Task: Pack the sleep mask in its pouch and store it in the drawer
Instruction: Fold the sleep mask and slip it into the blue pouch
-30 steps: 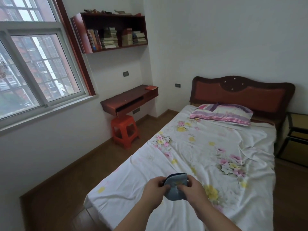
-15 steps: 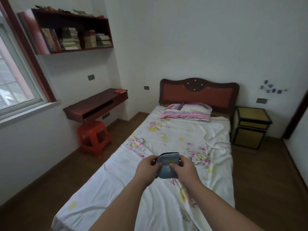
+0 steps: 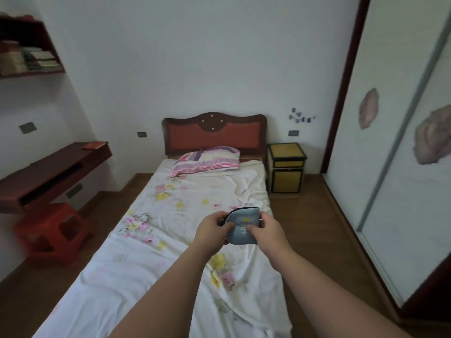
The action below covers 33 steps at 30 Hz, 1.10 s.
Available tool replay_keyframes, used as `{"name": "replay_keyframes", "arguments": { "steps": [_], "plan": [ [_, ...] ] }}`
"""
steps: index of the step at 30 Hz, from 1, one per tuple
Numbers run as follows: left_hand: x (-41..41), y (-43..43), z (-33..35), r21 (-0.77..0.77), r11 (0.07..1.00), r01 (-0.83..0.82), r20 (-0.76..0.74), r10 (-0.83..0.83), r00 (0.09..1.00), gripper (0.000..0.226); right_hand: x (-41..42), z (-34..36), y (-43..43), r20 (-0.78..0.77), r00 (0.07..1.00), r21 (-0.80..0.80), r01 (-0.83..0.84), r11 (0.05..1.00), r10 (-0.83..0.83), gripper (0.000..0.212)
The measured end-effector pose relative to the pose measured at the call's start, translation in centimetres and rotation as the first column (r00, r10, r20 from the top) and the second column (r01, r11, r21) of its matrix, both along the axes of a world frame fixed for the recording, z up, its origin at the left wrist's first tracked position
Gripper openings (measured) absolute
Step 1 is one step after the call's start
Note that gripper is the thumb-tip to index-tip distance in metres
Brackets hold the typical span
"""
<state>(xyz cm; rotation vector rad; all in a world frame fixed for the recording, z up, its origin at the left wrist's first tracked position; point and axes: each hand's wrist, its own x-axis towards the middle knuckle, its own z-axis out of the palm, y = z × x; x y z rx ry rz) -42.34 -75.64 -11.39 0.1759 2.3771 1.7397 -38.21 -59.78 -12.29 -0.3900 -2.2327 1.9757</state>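
Both hands pinch a grey-blue pouch above the bed — the left hand gripping its left edge, the right hand closed on its right side with the thumb pressed across the front. The pouch is held upright and clear of the sheet, its dark upper rim curling over; whether the mask is already inside, or the mouth is shut, cannot be told from this view.

If the top is open, a tilt on the way could let the mask slide out onto the bed or the floor. A two-sided pinch on soft fabric also gives little hold, and freeing one hand to pull a drawer could let the pouch sag or drop.

The likeliest place for it looks to be the yellow nightstand beside the headboard, well apart from the hands — its fronts appear closed, so one must be opened first. The desk on the left wall, above a red stool, shows a dark slot that may also be a drawer; picking the wrong one would cost a trip round the bed.
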Motion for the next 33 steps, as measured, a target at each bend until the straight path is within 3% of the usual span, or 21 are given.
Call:
{"name": "replay_keyframes", "arguments": {
  "steps": [6,10,17,28,33],
  "plan": [
    [0.0,10.9,-0.1,0.006,0.999,0.053,0.002,-0.053,0.999,0.02,0.7,0.0,10.4,-0.028,0.996,-0.005,0.082,0.997,-0.082,0.024],
    [0.4,19.2,-0.4,0.024,0.999,0.038,0.001,-0.038,0.999,0.019,1.0,-0.3,18.5,-0.028,0.994,-0.003,0.109,0.994,-0.109,0.041],
    [0.3,31.9,0.2,0.01,0.997,0.073,-0.004,-0.073,0.997,0.015,1.4,0.2,31.9,-0.043,0.996,0.122,0.08,0.989,-0.075,0.027],
    [-5.9,42.4,0.4,0.013,0.996,0.093,-0.017,-0.093,0.996,0.021,-4.3,0.6,41.8,-0.043,0.992,0.133,0.124,0.983,-0.12,0.04],
    [-12.0,45.6,-0.3,-0.017,0.996,0.089,-0.029,-0.09,0.996,0.021,-10.3,0.3,45.0,-0.058,0.992,0.132,0.116,0.984,-0.109,0.026]
  ]
}}
